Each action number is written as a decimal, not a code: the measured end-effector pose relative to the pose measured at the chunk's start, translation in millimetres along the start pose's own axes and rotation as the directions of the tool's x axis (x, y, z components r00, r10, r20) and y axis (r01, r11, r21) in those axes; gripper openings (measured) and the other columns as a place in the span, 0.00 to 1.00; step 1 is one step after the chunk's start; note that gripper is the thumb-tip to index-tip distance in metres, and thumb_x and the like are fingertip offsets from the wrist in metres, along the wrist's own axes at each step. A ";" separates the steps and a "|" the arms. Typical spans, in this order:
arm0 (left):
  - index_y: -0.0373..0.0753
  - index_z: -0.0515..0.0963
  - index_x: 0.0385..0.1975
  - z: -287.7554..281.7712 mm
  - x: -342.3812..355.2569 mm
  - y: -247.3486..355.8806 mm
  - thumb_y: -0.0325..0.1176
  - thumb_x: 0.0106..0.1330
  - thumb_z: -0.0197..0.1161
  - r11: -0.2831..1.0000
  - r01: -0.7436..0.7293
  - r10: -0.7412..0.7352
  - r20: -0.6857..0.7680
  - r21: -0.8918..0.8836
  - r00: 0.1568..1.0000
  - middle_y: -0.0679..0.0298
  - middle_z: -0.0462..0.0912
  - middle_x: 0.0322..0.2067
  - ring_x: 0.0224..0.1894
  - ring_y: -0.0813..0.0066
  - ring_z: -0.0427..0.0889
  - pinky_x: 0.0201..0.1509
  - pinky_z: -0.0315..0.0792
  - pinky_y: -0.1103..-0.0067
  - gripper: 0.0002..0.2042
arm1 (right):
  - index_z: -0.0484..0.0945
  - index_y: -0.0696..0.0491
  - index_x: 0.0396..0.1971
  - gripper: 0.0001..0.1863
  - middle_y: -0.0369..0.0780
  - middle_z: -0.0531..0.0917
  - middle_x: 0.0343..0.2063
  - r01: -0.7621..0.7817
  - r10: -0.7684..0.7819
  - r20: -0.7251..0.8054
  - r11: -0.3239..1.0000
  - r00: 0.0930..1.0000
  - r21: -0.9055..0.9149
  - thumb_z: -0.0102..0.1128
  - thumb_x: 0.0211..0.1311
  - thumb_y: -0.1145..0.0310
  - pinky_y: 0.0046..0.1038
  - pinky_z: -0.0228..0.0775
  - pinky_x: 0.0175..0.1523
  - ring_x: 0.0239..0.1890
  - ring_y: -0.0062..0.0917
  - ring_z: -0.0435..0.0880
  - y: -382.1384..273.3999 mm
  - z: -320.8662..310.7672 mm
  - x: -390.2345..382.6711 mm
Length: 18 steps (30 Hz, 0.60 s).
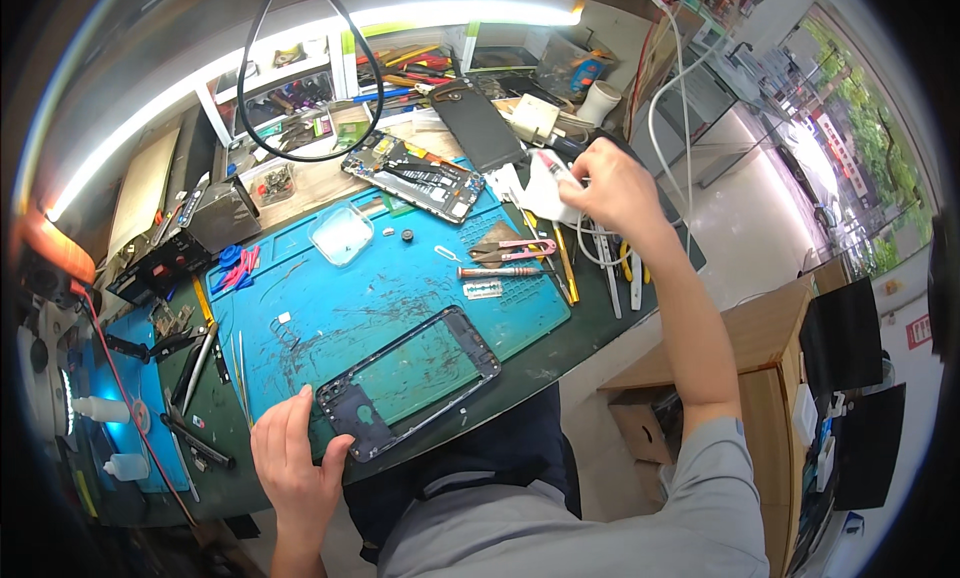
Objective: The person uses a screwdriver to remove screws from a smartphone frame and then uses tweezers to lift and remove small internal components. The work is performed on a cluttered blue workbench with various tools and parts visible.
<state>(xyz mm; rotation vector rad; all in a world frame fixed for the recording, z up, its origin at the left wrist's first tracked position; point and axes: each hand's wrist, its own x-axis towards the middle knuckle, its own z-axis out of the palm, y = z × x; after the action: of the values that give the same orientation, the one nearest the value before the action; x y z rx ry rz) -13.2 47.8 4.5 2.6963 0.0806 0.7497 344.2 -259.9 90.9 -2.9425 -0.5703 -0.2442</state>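
My left hand (290, 452) lies at the near-left end of an empty dark phone frame (366, 430). Its thumb and fingers are spread, the tips at or beside the frame's short edge. The frame lies tilted on the blue work mat (290, 358), close to the bench's front edge. My right hand (618, 186) reaches to the back right, its fingers curled down over a white, tissue-like thing (543, 196) with a reddish mark. What lies between those fingertips is hidden. Farther back is an opened phone (415, 178) with its inner parts showing; a dark phone panel (474, 124) lies behind it.
On the mat are a clear plastic tub (341, 234), pink-handled pliers (520, 250), a screwdriver (500, 272) and a razor blade (484, 290). Tweezers (606, 263) and a white cable (655, 118) lie at the right. A black cable loop (378, 88) hangs over the back.
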 end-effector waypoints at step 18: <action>0.29 0.78 0.62 1.8 1.4 2.9 0.56 0.78 0.61 0.999 0.032 -0.032 0.033 0.011 0.999 0.50 0.85 0.52 0.55 0.48 0.82 0.61 0.74 0.59 0.31 | 0.89 0.61 0.38 0.22 0.40 0.89 0.26 -0.087 0.096 -0.003 0.917 0.995 0.390 0.74 0.69 0.52 0.26 0.76 0.36 0.27 0.20 0.86 32.3 -19.2 24.2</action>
<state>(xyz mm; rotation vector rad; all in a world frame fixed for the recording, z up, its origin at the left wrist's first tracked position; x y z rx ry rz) -11.1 44.7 4.8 2.7092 0.1194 0.6970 376.0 -284.0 110.9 -2.5671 -0.4189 -0.1331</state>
